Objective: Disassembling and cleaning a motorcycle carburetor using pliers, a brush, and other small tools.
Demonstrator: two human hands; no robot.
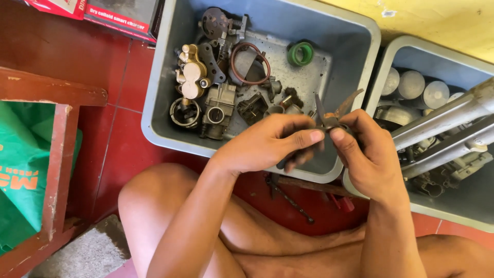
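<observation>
Both my hands meet over the front edge of a grey plastic tub (159,128). My right hand (368,157) grips a small pair of dark pliers (332,110) whose two jaws point up and apart. My left hand (267,144) pinches the same tool from the left, thumb and forefinger at its pivot. Inside the tub lie oily engine parts: a gold brake caliper (191,72), a carburettor body (218,110), a thin rubber ring (249,63) and a green ring (300,53).
A second grey tub (447,216) at right holds metal cylinders (411,85) and chromed fork tubes (442,121). A rod-like tool (303,185) lies on the red tile floor by my bare legs. A red wooden frame (59,154) with a green bag (20,170) stands left.
</observation>
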